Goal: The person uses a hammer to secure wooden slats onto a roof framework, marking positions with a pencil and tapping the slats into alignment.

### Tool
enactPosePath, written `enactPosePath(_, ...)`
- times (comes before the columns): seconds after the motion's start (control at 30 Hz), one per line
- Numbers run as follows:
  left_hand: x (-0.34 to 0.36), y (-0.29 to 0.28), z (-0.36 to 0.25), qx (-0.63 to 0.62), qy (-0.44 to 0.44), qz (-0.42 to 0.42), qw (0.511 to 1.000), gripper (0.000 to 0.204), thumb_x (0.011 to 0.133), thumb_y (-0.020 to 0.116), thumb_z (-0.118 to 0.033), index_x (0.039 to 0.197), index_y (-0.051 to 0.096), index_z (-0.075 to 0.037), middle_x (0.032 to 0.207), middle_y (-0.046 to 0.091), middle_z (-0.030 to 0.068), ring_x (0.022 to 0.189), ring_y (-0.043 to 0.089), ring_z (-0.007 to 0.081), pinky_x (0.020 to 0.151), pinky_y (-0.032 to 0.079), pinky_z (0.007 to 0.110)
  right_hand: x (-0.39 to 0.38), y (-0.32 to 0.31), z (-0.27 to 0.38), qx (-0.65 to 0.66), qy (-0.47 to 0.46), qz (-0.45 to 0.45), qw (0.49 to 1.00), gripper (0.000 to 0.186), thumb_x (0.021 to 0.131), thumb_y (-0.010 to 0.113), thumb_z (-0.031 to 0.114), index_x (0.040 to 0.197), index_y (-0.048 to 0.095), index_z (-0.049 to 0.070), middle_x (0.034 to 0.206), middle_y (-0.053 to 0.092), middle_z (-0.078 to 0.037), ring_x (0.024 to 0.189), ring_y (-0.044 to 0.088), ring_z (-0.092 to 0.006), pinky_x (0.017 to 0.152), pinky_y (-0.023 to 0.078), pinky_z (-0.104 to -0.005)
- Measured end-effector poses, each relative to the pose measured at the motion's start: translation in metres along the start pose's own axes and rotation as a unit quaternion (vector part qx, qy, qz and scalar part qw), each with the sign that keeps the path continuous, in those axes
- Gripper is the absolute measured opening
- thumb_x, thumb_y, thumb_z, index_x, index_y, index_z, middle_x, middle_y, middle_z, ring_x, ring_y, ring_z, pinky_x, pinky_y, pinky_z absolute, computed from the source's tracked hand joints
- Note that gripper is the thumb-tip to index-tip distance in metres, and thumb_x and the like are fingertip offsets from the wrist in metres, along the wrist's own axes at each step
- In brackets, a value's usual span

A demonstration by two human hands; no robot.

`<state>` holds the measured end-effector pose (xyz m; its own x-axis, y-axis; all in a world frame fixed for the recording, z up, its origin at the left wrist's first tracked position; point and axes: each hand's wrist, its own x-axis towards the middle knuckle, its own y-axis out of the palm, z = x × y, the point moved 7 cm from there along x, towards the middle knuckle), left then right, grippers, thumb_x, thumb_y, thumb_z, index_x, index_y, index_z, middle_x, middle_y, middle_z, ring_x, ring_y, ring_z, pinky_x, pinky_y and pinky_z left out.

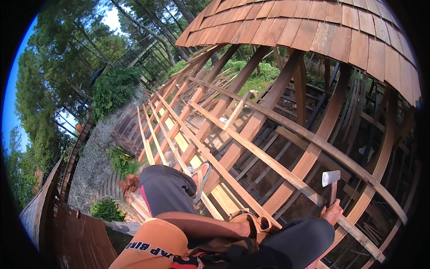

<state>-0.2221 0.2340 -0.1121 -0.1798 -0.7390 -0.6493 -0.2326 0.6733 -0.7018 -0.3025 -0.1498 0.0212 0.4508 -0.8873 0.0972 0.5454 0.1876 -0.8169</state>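
My right hand (332, 212) is closed round the handle of a small hatchet (331, 178), whose grey metal head points up. That hand rests by a long wooden batten (286, 175) nailed or laid across the rafters. My left forearm reaches across my lap to a tan pouch (262, 223) at my waist. My left hand (249, 226) is at the pouch's opening, and its fingers are mostly hidden there. I sit on the open roof frame with my knees bent, and one sandalled foot (202, 178) rests on the battens.
Broad sloping rafters (257, 121) carry several battens, with open gaps between them and a drop below. Wooden shingles (309, 31) cover the roof's upper part. A short wood piece (237, 110) stands between two battens. Left lie a stone-paved ground (96, 157), stacked bricks (130, 183) and a brown shingled roof (80, 235).
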Motion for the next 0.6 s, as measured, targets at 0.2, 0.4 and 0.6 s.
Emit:
enactPosePath(0.2, -0.008, -0.024, -0.008, 0.029, 0.005, 0.082, 0.996, 0.018, 0.082, 0.063, -0.027, 0.092, 0.075, -0.017, 0.089, 0.074, 0.0031, 0.082, 0.069, 0.0198, 0.062, 0.050, 0.036, 0.000, 0.007, -0.007, -0.019, -0.014, 0.008, 1.000, 0.050, 0.064, 0.075, -0.002, 0.107, 0.051, 0.005, 0.095, 0.062, -0.020, 0.097, 0.053, -0.0411, 0.088, 0.042, -0.0461)
enactPosePath(0.4, -0.008, -0.032, -0.004, 0.019, 0.020, 0.081, 0.996, 0.016, 0.080, 0.062, -0.022, 0.089, 0.073, -0.015, 0.086, 0.072, 0.0044, 0.078, 0.067, 0.0210, 0.060, 0.049, 0.038, -0.001, 0.014, -0.007, -0.028, -0.027, 0.019, 0.999, 0.052, 0.070, 0.075, 0.001, 0.114, 0.048, 0.007, 0.099, 0.062, -0.022, 0.101, 0.054, -0.0420, 0.089, 0.044, -0.0468)
enactPosePath(0.6, -0.009, -0.039, -0.001, 0.016, 0.039, 0.088, 0.995, 0.015, 0.077, 0.060, -0.017, 0.085, 0.071, -0.012, 0.083, 0.070, 0.0056, 0.075, 0.064, 0.0222, 0.058, 0.047, 0.039, -0.001, 0.014, -0.011, -0.008, -0.010, -0.008, 1.000, 0.050, 0.064, 0.074, -0.004, 0.108, 0.052, 0.006, 0.096, 0.061, -0.020, 0.098, 0.053, -0.0415, 0.087, 0.043, -0.0470)
